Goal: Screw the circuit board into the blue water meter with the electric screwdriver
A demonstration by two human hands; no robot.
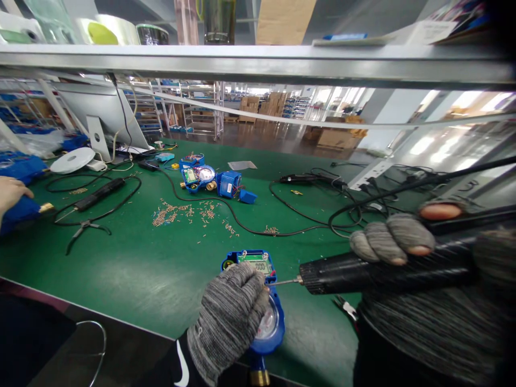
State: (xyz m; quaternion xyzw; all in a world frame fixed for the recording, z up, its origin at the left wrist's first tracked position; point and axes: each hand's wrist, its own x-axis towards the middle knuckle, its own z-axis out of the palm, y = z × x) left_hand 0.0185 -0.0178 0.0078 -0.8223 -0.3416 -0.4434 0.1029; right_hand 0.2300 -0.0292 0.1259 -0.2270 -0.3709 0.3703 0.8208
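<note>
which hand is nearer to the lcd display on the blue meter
Left. The left hand is over the blue meter, its fingers partly covering the display from below. The right hand grips a black screwdriver farther off, to the display's right.

Single view, head-worn. Looks forward and down from the near side of the green table (161,279). Sits closest to the right hand (403,239), large at the right; slightly farther from the left hand (231,317), low near centre. Spans the table's depth, passes beneath the shelf (262,67), reaches distant racks (201,110). Extends leftward to a co-worker's hand (14,193).
</note>
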